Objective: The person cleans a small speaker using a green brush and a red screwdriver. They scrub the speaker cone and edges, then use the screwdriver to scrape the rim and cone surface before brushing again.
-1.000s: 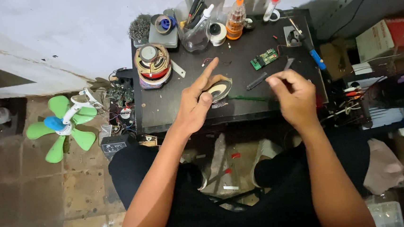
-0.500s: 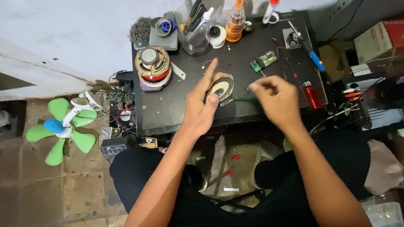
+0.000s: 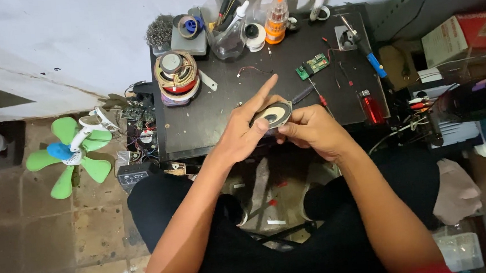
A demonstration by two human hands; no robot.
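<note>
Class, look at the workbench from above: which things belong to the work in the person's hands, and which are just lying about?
In hand:
- small oval speaker, held by left hand and right hand

Lying about:
- stacked round speakers
- green circuit board
- red lighter
- orange bottle
- blue-handled soldering iron
- green fan on the floor

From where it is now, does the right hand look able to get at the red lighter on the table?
Probably yes: the red lighter lies just right of the right hand on bare dark table, nothing between, though that hand is at the small oval speaker.

Cluttered black table [image 3: 207, 113], green circuit board [image 3: 313, 66]
</note>
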